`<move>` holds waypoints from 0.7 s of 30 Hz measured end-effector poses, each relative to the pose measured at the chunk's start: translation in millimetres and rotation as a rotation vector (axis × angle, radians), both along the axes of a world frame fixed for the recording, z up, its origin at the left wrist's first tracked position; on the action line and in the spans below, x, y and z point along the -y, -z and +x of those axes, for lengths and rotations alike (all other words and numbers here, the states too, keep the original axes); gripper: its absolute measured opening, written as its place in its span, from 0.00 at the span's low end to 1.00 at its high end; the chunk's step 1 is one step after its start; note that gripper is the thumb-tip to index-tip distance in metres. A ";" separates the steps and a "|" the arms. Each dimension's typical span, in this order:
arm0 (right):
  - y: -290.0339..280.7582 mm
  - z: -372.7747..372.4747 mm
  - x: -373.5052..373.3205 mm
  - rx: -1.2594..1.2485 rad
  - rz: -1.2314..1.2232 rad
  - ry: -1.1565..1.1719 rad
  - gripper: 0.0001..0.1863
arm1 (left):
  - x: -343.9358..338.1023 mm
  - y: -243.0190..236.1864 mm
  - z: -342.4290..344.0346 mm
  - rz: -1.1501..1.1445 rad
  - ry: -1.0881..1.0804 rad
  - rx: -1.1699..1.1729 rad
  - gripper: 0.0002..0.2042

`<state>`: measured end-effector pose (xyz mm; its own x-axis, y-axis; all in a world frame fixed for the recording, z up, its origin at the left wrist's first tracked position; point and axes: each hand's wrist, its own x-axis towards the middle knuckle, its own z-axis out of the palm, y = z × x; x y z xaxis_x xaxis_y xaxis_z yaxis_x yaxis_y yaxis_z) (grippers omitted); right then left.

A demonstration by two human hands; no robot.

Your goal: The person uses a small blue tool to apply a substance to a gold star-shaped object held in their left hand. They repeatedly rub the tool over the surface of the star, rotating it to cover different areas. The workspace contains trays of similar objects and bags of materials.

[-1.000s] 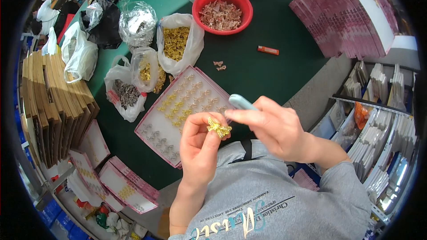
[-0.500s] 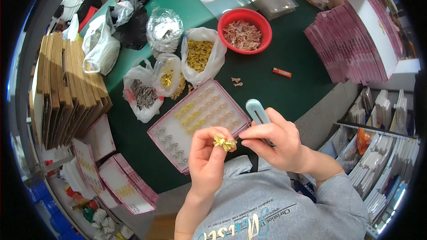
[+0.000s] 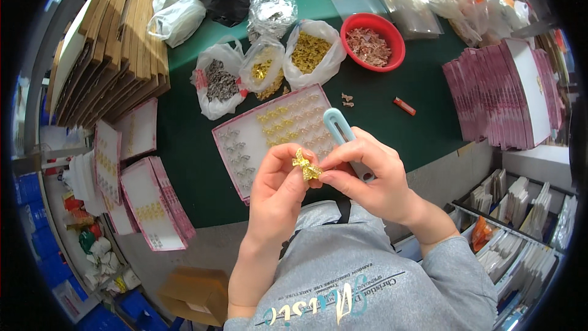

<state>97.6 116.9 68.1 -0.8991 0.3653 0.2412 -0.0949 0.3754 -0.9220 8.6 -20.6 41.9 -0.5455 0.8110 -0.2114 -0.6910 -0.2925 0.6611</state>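
My left hand (image 3: 278, 193) and my right hand (image 3: 367, 175) meet over the near table edge, both pinching a small gold bow-shaped ornament (image 3: 305, 165). The right hand also holds a light blue tweezer-like tool (image 3: 338, 127), which sticks up past its fingers. Just beyond the hands lies a pink-edged white tray (image 3: 245, 141) with rows of gold and silver ornaments set in it.
On the green table (image 3: 429, 122) stand a red bowl (image 3: 373, 41) of pinkish pieces and open bags of gold (image 3: 310, 53) and dark (image 3: 220, 79) parts. A stack of pink boxes (image 3: 502, 92) is at right, cardboard sheets (image 3: 110, 55) at left, more filled trays (image 3: 150, 202) at lower left.
The view has shifted, so the table sits higher and further left. Both hands keep hold of the gold ornament and have turned it slightly between the fingertips.
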 end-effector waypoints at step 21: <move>1.9 -7.0 -7.4 0.288 -1.145 -0.124 0.10 | 7.3 2.3 -8.3 -0.001 0.051 0.013 0.13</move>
